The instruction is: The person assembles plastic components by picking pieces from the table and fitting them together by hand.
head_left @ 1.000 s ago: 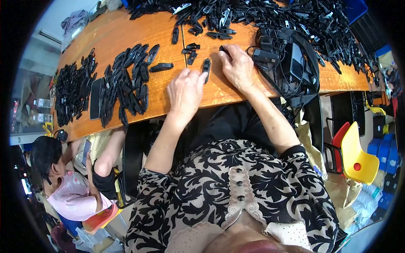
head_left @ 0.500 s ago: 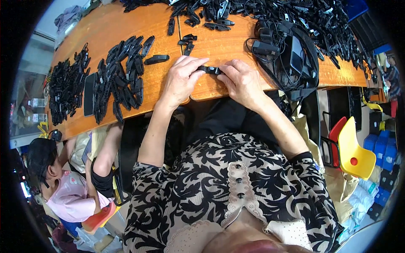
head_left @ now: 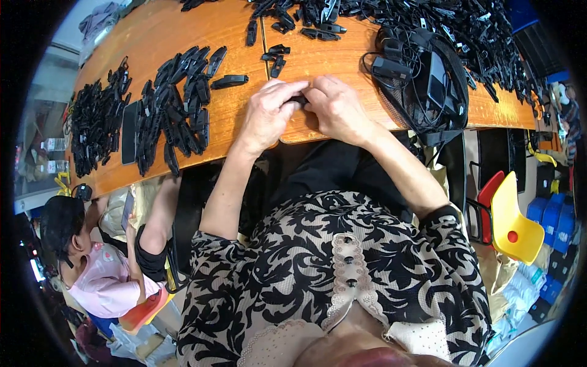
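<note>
Over the near edge of the wooden table, my left hand [head_left: 269, 113] and my right hand [head_left: 337, 109] meet around a small black plastic piece [head_left: 299, 100]. The fingers of both hands pinch it from either side and cover most of it, so its exact kind does not show. Just beyond my hands lie a few similar black pieces [head_left: 277, 59]. Left of them rests a single longer black piece [head_left: 230, 81], beside a heap of elongated black plastic pieces [head_left: 199, 92].
Farther left are a dark flat phone-like slab [head_left: 129, 131] and another black heap [head_left: 98, 125]. A black mesh bag [head_left: 455, 101] with cables and devices sits at right, before a large black pile [head_left: 452, 30]. A seated person [head_left: 107, 281] is at left; a yellow chair [head_left: 516, 214] stands right.
My right hand has moved left and closed in against my left hand, so the black piece is now mostly covered. The seated person's head and arm have shifted slightly.
</note>
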Available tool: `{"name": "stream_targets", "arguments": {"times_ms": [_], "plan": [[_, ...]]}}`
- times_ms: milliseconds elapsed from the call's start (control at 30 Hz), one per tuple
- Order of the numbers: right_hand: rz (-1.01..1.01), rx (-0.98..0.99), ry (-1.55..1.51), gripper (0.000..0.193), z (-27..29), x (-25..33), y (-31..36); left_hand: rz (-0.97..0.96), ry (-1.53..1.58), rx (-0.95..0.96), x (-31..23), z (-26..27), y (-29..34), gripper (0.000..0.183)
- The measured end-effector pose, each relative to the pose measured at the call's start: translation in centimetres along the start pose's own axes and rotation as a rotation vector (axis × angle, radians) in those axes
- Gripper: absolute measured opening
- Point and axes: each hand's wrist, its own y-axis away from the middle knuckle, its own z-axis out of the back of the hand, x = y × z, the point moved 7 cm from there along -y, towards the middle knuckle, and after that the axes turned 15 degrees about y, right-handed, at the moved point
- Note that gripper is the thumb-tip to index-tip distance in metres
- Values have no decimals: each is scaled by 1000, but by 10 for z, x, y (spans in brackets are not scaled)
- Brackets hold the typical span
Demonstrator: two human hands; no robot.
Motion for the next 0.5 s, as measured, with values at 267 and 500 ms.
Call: {"name": "stream_targets", "arguments": {"times_ms": [267,500], "plan": [[-180,157,-218,21,-42,-34,-20,-120,-469,-48,-11,29,14,31],[-64,55,236,29,-64,-23,-69,51,-960,-223,13,95,23,35]]}}
